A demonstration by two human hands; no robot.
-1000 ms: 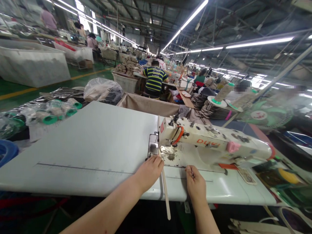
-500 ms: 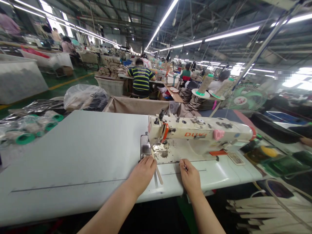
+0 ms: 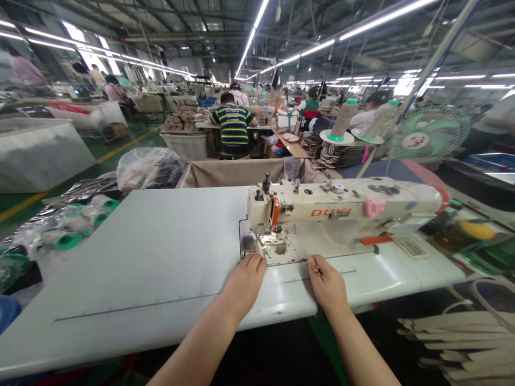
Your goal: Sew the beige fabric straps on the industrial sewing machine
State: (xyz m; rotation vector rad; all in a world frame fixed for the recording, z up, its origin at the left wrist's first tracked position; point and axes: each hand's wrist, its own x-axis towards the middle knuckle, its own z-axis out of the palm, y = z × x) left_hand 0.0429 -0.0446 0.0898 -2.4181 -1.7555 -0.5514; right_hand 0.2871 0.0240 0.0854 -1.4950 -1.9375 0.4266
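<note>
A white sewing machine with orange lettering stands on the pale table. My left hand is just in front of its presser foot, fingers bent and together, pressing down on the table. A narrow beige fabric strip is barely visible at those fingertips; the rest is hidden by the hand or the foot. My right hand rests at the front edge of the machine bed, closed in a fist. Something small and dark shows between its fingers, too hidden to name.
Two thread cones stand behind the machine, near a green fan. Bagged spools lie left of the table. Beige strips hang at lower right. A co-worker in a striped shirt sits ahead.
The strip's tail, which stuck out below my left hand, no longer shows there. Both hands keep nearly the same place at the machine. The camera view has turned slightly left.
</note>
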